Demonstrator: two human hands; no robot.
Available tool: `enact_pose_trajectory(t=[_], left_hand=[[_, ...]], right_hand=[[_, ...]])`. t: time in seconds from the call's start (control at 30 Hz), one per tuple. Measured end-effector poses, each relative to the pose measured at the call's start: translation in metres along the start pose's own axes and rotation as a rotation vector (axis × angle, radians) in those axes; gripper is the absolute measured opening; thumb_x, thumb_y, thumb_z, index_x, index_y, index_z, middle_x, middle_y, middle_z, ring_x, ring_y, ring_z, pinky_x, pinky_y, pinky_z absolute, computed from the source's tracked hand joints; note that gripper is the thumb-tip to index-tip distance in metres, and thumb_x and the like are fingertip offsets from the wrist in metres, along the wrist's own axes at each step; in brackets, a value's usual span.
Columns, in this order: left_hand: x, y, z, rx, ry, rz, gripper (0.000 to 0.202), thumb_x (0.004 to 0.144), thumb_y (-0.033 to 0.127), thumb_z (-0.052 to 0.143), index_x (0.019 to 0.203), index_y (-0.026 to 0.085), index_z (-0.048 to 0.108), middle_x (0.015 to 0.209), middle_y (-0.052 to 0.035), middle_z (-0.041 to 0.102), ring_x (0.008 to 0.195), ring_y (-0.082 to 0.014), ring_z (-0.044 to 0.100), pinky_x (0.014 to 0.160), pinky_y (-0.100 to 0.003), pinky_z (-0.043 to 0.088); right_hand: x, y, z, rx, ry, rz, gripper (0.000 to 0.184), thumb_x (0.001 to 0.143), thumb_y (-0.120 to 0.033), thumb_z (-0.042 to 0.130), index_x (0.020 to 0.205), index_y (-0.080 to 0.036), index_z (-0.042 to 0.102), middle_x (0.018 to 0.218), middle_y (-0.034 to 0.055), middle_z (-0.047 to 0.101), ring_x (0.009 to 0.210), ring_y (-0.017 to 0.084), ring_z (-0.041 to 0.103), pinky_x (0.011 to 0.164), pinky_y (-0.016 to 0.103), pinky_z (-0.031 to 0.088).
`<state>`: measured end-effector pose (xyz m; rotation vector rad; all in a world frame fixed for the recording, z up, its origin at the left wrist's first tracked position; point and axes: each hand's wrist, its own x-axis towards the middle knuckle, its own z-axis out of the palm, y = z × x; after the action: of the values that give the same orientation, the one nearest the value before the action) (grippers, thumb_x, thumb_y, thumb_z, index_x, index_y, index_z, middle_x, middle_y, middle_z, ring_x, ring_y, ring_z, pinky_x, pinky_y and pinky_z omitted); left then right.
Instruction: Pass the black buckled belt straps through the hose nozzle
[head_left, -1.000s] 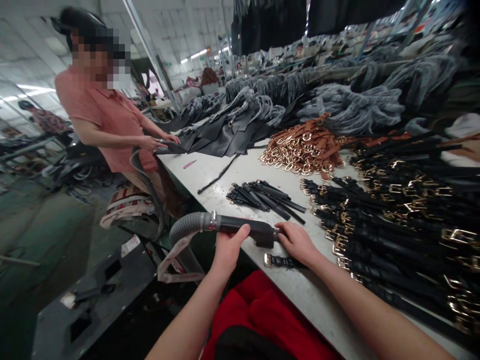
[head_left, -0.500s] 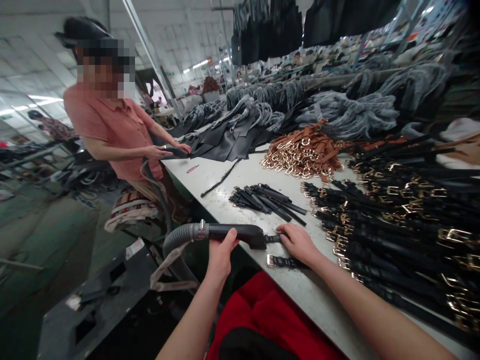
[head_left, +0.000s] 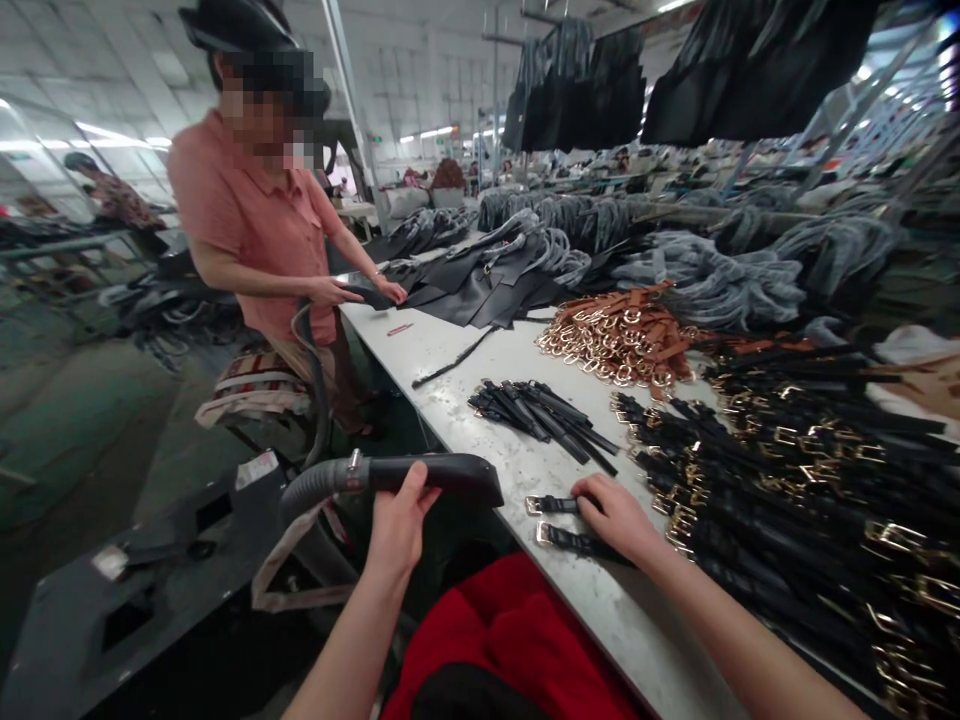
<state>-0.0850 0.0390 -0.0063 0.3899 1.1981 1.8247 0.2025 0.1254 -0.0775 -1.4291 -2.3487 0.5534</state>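
Observation:
My left hand is wrapped round a black hose nozzle, whose wide end points right, just off the table edge. A ribbed grey hose is clamped to its back end. My right hand pinches a short black buckle strap against the table, with the gold buckle facing left toward the nozzle. A second black strap with a gold buckle lies just in front of it, close under my right wrist.
On the pale table are a pile of thin black straps, brown straps with gold rings and a large heap of black buckle straps. A co-worker stands at the left edge. A dark machine box stands lower left.
My left hand has drawn the nozzle left, away from the strap, so the buckle now shows uncovered. My right hand stays on the strap. The head view has shifted somewhat.

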Motion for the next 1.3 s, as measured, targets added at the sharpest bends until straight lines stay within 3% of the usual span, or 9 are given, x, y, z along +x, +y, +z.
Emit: enact_pose_trajectory(t=[0.13,0.23,0.37,0.57,0.7,0.83,0.97,1.1,1.3], left_hand=[[-0.006,0.009,-0.014,-0.007,0.031,-0.005,0.040,0.063,0.034,0.075,0.094,0.017,0.057,0.093,-0.0051,0.067,0.090,-0.0194,0.062,0.078,-0.036,0.049],[-0.008,0.010,-0.013,-0.010,0.030,-0.020,0.042,0.063,0.034,0.075,0.096,0.017,0.056,0.093,-0.0059,0.068,0.092,-0.0205,0.062,0.079,-0.038,0.049],[-0.007,0.011,-0.014,-0.012,0.042,-0.021,0.042,0.062,0.036,0.075,0.095,0.016,0.057,0.095,-0.0072,0.067,0.094,-0.0225,0.061,0.080,-0.039,0.049],[-0.008,0.014,-0.019,-0.021,0.092,-0.018,0.042,0.063,0.037,0.075,0.094,0.017,0.056,0.095,-0.0080,0.068,0.092,-0.0234,0.062,0.081,-0.040,0.050],[-0.005,0.014,-0.023,-0.011,0.099,-0.009,0.040,0.063,0.037,0.075,0.093,0.017,0.057,0.095,-0.0077,0.068,0.092,-0.0225,0.062,0.081,-0.039,0.050],[-0.002,0.012,-0.026,-0.025,0.071,-0.005,0.039,0.063,0.034,0.075,0.094,0.017,0.057,0.095,-0.0064,0.067,0.093,-0.0224,0.062,0.080,-0.039,0.050],[-0.006,0.011,-0.025,-0.015,0.040,-0.006,0.037,0.064,0.033,0.075,0.093,0.018,0.058,0.092,-0.0057,0.068,0.090,-0.0213,0.062,0.079,-0.038,0.050],[-0.011,0.012,-0.015,0.018,0.012,0.003,0.034,0.065,0.034,0.074,0.091,0.017,0.061,0.094,-0.0056,0.067,0.092,-0.0203,0.061,0.078,-0.036,0.050],[-0.013,0.016,0.002,0.042,-0.022,0.016,0.034,0.066,0.035,0.073,0.092,0.016,0.061,0.094,-0.0069,0.067,0.091,-0.0207,0.061,0.077,-0.036,0.050]], right_hand=[[0.014,-0.007,-0.013,-0.054,-0.011,0.017,0.022,0.084,-0.032,0.041,0.087,-0.020,0.059,0.088,0.0044,0.062,0.085,0.019,0.056,0.078,0.031,0.041],[0.050,-0.027,-0.015,-0.121,0.052,0.007,0.025,0.085,-0.030,0.040,0.099,-0.018,0.058,0.097,0.0057,0.062,0.087,0.017,0.058,0.079,0.028,0.041],[0.109,-0.057,0.000,-0.316,0.109,0.001,0.031,0.085,-0.027,0.043,0.111,-0.015,0.055,0.108,0.0099,0.060,0.094,0.018,0.058,0.080,0.027,0.041],[0.151,-0.065,0.016,-0.426,0.144,-0.004,0.019,0.085,-0.019,0.045,0.089,-0.015,0.062,0.087,0.0108,0.064,0.078,0.020,0.061,0.066,0.028,0.040],[0.129,-0.043,0.004,-0.464,0.150,-0.111,0.028,0.089,-0.017,0.036,0.099,-0.017,0.062,0.088,0.0084,0.065,0.083,0.019,0.060,0.071,0.028,0.040],[0.067,-0.001,-0.008,-0.549,0.169,-0.357,0.031,0.088,-0.015,0.039,0.110,-0.019,0.061,0.096,0.0085,0.066,0.085,0.020,0.059,0.076,0.032,0.041],[0.014,0.025,-0.017,-0.576,0.102,-0.456,0.030,0.086,-0.017,0.044,0.111,-0.020,0.060,0.104,0.0074,0.066,0.091,0.021,0.058,0.082,0.035,0.040],[0.011,0.004,-0.013,-0.505,0.128,-0.349,0.037,0.085,-0.038,0.049,0.113,-0.016,0.059,0.107,0.0109,0.064,0.097,0.024,0.056,0.086,0.037,0.039],[0.050,-0.045,0.022,-0.230,0.055,-0.136,0.032,0.080,-0.037,0.055,0.108,-0.024,0.063,0.106,0.0067,0.062,0.097,0.023,0.055,0.081,0.035,0.040]])
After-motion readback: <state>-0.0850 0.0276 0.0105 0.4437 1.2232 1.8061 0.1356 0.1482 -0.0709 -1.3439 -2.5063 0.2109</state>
